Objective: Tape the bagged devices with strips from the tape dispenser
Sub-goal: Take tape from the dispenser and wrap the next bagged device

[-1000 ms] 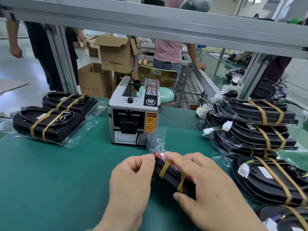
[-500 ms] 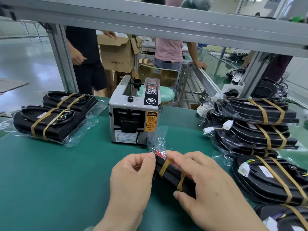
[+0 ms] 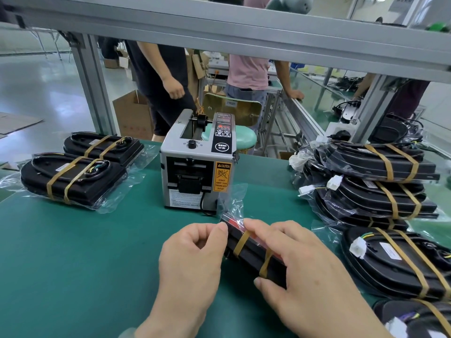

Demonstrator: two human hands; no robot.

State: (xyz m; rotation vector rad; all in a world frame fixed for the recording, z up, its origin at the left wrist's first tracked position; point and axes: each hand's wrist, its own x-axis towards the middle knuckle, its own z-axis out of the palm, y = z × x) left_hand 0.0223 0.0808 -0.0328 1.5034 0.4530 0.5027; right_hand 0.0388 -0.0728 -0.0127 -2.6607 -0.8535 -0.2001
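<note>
both hands on one bagged device (image 3: 246, 250), tilted on edge at near centre of the green desk (image 3: 73, 264). left hand (image 3: 192, 259) curled, pinching its left end. right hand (image 3: 305, 272) wrapped over the top, thumb on the near side. stack of banded devices (image 3: 378, 181) on the right. tape dispenser (image 3: 197, 167) just beyond the held device, mid desk. two more banded devices (image 3: 73, 176) far left.

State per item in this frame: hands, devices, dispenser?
Held device: bagged, two tan bands on, tilted between both hands.
Left hand: fingers curled, pinching the device's left edge.
Right hand: gripping the device's top and near side.
Tape dispenser: upright, no strip visible at outlet.
Left devices: two, bagged, banded, flat.
Right stack: bagged, banded, piled.
</note>
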